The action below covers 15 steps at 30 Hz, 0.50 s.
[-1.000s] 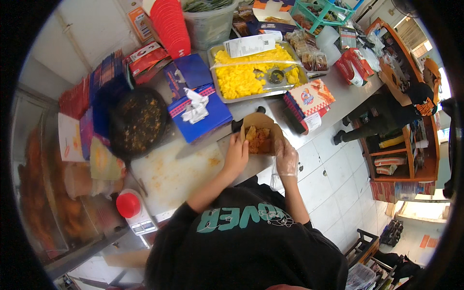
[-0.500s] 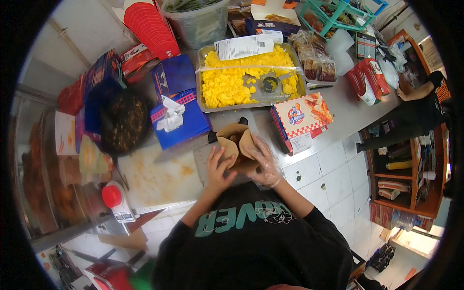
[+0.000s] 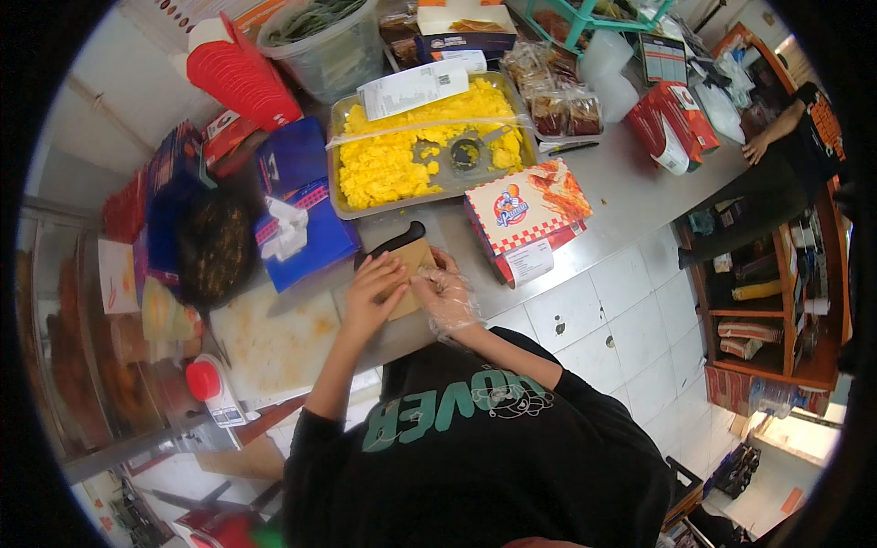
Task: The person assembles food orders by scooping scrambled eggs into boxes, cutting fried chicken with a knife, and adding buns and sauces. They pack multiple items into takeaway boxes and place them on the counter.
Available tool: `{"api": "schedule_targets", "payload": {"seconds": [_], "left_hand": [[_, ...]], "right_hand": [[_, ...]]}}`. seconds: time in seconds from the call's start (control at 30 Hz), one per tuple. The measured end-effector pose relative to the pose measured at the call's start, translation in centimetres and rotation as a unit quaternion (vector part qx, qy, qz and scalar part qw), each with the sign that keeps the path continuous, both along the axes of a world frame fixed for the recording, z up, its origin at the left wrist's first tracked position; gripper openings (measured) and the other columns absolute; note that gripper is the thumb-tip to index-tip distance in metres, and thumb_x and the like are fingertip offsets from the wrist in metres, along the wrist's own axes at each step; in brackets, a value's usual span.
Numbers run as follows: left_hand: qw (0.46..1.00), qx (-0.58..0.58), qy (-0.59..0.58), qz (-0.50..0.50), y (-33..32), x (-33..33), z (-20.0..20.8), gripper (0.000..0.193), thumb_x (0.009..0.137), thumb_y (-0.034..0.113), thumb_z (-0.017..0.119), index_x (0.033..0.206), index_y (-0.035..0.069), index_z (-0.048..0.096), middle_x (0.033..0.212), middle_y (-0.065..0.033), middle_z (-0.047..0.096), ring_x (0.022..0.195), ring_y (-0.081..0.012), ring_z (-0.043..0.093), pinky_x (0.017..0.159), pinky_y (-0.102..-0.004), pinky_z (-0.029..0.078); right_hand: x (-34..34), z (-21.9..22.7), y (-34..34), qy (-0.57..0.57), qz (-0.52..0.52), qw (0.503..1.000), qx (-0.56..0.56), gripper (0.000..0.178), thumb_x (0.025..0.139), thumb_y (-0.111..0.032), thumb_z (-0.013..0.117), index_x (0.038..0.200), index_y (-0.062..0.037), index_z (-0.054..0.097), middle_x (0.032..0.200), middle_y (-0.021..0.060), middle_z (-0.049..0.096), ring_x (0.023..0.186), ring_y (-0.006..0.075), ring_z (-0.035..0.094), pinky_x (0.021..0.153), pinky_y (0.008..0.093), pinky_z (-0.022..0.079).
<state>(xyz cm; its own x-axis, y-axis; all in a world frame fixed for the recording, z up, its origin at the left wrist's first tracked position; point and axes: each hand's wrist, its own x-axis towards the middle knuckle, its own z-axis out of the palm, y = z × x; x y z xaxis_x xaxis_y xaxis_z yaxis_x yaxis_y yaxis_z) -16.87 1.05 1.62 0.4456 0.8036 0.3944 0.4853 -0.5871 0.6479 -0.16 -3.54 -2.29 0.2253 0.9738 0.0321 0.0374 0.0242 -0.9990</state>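
A small brown cardboard food box sits at the front edge of the metal counter, its flaps folded over the top. My bare left hand grips its left side, fingers lying across the flap. My right hand, in a clear plastic glove, holds the right side with bent fingers; its fingertips are partly hidden. Just behind the box lies a black-handled knife, its blade hidden. Beyond it stands a metal tray of yellow rice, with a small round cup in the rice and a paper slip on top.
A printed food box stands to the right, blue boxes to the left. A stained cutting board, a dark pan and a kitchen scale are further left. Sauce packets lie behind. Another person stands at far right.
The box's upright flaps have been folded down, so its inside no longer shows. Both hands have closed in over its top. The whole view has shifted, with counter things now further left.
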Motion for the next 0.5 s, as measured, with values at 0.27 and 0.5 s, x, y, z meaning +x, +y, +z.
{"api": "schedule_targets", "payload": {"seconds": [0.27,0.5], "left_hand": [[0.982,-0.096,-0.136,0.094,-0.6,1.2,-0.7,0.009,0.078,0.002,0.079,0.085,0.002,0.073,0.096,-0.0129,0.075,0.105,-0.0292,0.07,0.1,-0.0424,0.049],[0.979,-0.087,-0.118,0.143,-2.1,1.8,-0.4,0.01,0.08,0.006,0.078,0.088,0.003,0.074,0.095,-0.0121,0.075,0.1,-0.0286,0.07,0.093,-0.0378,0.05]], "right_hand": [[-0.5,0.0,-0.4,-0.027,-0.022,0.999,0.014,0.017,0.082,-0.011,0.079,0.099,-0.0077,0.076,0.142,0.0204,0.046,0.132,0.0346,0.049,0.111,0.043,0.038],[-0.6,-0.7,-0.6,0.013,-0.02,0.997,0.077,0.014,0.077,-0.008,0.08,0.091,-0.0086,0.077,0.139,0.0169,0.048,0.13,0.033,0.051,0.11,0.0427,0.039]]}}
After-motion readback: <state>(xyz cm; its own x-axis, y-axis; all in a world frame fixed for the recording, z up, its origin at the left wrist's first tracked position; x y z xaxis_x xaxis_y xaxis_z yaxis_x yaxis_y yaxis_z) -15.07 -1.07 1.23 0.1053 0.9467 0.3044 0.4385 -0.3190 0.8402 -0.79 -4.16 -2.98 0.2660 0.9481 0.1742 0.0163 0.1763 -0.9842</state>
